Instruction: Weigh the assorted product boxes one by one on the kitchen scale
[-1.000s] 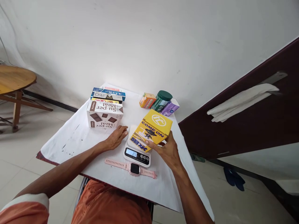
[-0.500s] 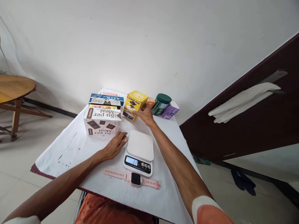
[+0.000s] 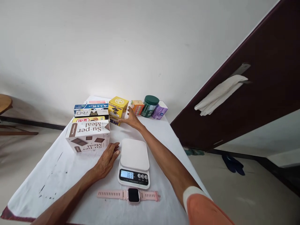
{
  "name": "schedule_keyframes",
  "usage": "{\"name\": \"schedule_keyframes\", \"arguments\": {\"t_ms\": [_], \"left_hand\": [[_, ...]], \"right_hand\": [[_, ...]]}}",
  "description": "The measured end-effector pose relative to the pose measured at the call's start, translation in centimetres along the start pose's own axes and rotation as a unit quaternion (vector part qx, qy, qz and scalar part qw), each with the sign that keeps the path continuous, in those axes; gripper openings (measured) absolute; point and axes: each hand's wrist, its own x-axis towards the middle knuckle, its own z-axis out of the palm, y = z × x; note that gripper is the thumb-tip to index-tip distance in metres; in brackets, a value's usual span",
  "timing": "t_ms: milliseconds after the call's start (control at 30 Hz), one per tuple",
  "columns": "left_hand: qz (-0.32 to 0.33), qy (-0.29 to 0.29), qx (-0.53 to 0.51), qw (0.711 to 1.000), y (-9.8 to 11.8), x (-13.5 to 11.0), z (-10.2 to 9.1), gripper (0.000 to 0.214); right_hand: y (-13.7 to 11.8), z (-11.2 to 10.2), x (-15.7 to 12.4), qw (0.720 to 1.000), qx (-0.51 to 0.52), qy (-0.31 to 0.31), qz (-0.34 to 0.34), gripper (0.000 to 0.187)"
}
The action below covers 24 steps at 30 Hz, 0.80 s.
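My right hand (image 3: pixel 133 120) is at the right side of a yellow "COME ON" box (image 3: pixel 117 107), thumb and fingers apart. That box rests on a second yellow box (image 3: pixel 114 122), partly hidden behind my thumb. My left hand (image 3: pixel 107 159) lies on the cloth with fingers stretched out and holds nothing. It is between the white "Su-per Meal" box (image 3: pixel 87 137) and a white digital kitchen scale (image 3: pixel 134 154). The scale's plate is bare and its display appears to read 363. In front of the scale lies a pink smartwatch (image 3: pixel 133 195).
Behind the Meal box stand several boxes, among them a black-and-white one (image 3: pixel 91 113) and a blue one (image 3: pixel 91 106). An orange box (image 3: pixel 137 107), a green-lidded jar (image 3: pixel 150 106) and a purple pack (image 3: pixel 160 110) line the table's back right, near the wall.
My right hand's fingers have spread from the upper yellow box, which now sits squarer on the lower one. The display went from about 21 to 363. The camera view has shifted.
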Motion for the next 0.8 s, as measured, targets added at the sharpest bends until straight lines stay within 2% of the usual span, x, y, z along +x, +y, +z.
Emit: {"name": "schedule_keyframes", "arguments": {"t_ms": [67, 167, 267, 400, 467, 533, 667, 800], "left_hand": [[-0.007, -0.002, -0.007, 1.0, 0.2, 0.0, 0.0, 0.045], [-0.011, 0.002, -0.016, 1.0, 0.4, -0.1, 0.1, 0.046], [-0.011, 0.007, -0.021, 1.0, 0.5, -0.1, 0.3, 0.046], [-0.019, 0.005, -0.028, 0.999, 0.4, -0.1, 0.5, 0.045], [-0.023, 0.001, -0.031, 0.999, 0.3, -0.1, 0.5, 0.045], [-0.027, -0.006, -0.034, 0.999, 0.2, -0.2, 0.5, 0.044], [-0.018, -0.001, -0.041, 0.999, 0.0, -0.3, 0.8, 0.043], [0.0, 0.005, -0.044, 0.999, 0.0, -0.4, 0.9, 0.043]], "right_hand": [[1.0, -2.4, 0.3, 1.0, -0.028, 0.006, 0.003, 0.095], [2.3, -6.3, 1.4, 0.994, -0.098, 0.036, -0.005, 0.057], [2.7, -8.3, 3.5, 0.975, -0.22, -0.004, -0.024, 0.049], [2.2, -7.1, 7.7, 0.937, -0.324, -0.126, -0.017, 0.078], [2.1, -6.1, 9.7, 0.925, -0.345, -0.161, -0.01, 0.097], [2.3, -5.3, 11.3, 0.915, -0.361, -0.183, 0.001, 0.107], [3.0, -4.6, 12.8, 0.892, -0.391, -0.225, 0.011, 0.103], [3.4, -4.6, 12.8, 0.877, -0.412, -0.247, 0.012, 0.083]]}}
